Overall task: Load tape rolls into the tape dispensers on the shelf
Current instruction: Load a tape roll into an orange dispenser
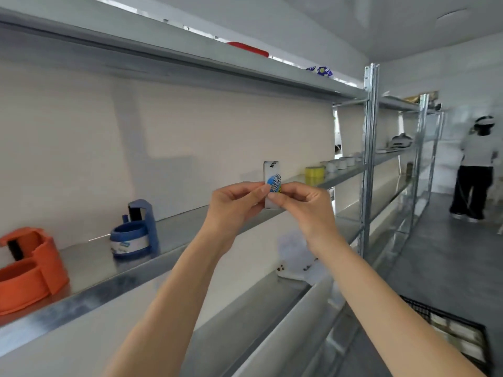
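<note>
centre of frame: left hand (234, 204) and right hand (304, 205) pinch a white tape roll (270, 183) edge-on between them, fingertips closed on its blue label, raised in front of the metal shelf (185, 232). lower left on the shelf: blue dispenser (136, 232), already holding a roll; orange dispenser (30, 268) beside it.

You face a long galvanized metal rack (368, 159) against a cream wall (81, 148). Right of the rack, grey floor (449, 254) runs to where a person (475, 170) stands.
</note>
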